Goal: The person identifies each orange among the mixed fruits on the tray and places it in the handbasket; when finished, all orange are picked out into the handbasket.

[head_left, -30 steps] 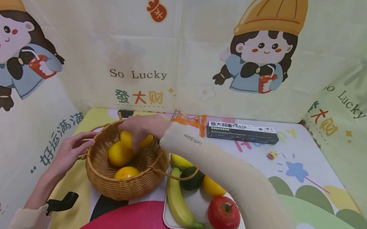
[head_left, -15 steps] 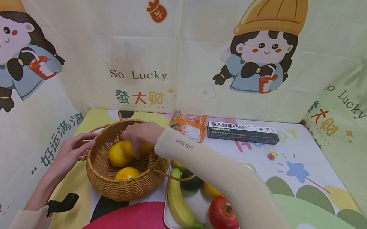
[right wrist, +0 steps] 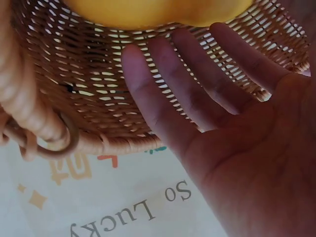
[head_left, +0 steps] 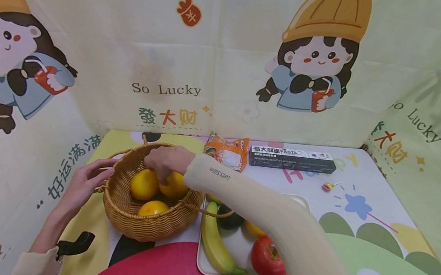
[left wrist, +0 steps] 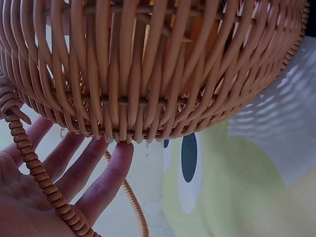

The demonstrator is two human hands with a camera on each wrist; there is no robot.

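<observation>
Placing round yellow fruit [head_left: 174,187] in the brown wicker basket [head_left: 145,229] seems done, left hand [head_left: 86,180] and right hand [head_left: 171,159] unclenched, withdrawal likely next.

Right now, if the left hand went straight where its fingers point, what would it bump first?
Probably the wicker basket: the left hand looks right against its side, though touch is unclear.

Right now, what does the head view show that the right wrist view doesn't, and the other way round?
Only the head view: the left hand beside the basket, the tray with banana and red fruit, the pasta box.
Only the right wrist view: the palm side of the right hand.
Both: the right hand, basket, yellow fruit and "So Lucky" lettering.
</observation>
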